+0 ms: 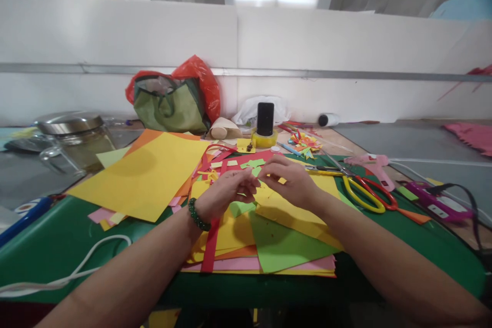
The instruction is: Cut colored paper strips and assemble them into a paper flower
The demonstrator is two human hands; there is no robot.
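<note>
left hand (226,192): fingers curled in, tips brought up against those of the other hand; a green bead bracelet (197,215) on the wrist
right hand (292,182): fingers bent towards the left, tips meeting the left hand's
green scrap (256,170): small piece of paper right at the meeting fingertips; cannot tell whether either hand actually pinches it
paper stack (284,246): loose yellow, green, pink and orange sheets under both hands, on the green mat (57,241); a red strip (210,251) lies across its left side
yellow sheet (149,179): large, left of the hands
scissors (363,192): yellow and red handles, just right of the right hand; pink glue gun (374,166) beyond them
phone (265,118): upright in a yellow tape roll (265,139), behind the hands; paper flower (305,142) to its right
far left: glass jar (75,138); green bag (172,105) against the wall
</note>
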